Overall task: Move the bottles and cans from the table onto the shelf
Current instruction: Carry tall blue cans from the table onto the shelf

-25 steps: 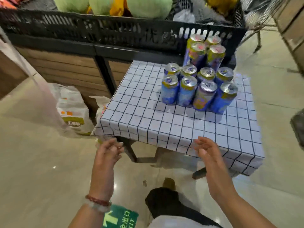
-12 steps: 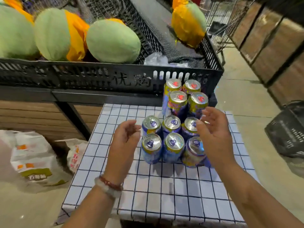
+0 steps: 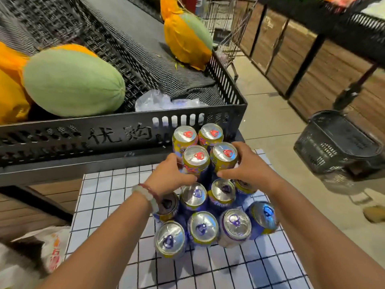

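Observation:
Several tall cans stand packed together on a small table with a white checked cloth (image 3: 108, 207). The near ones are blue with purple tabs (image 3: 203, 227). At the back, taller yellow cans with red tabs form a square. My left hand (image 3: 169, 177) curls round the front-left yellow can (image 3: 196, 158). My right hand (image 3: 251, 165) curls round the front-right yellow can (image 3: 224, 154). Both cans stand among the others. The black shelf bin (image 3: 125, 134) lies just behind the table.
Green melons (image 3: 73, 82) with orange wrapping lie in the shelf bin, and a clear plastic bag (image 3: 164, 101) sits in its near right corner. A black shopping basket (image 3: 337, 144) stands on the floor to the right. Printed bags (image 3: 48, 247) lie at lower left.
I have stepped up to the table. Both hands went forward over the blue cans and closed round the two front yellow cans.

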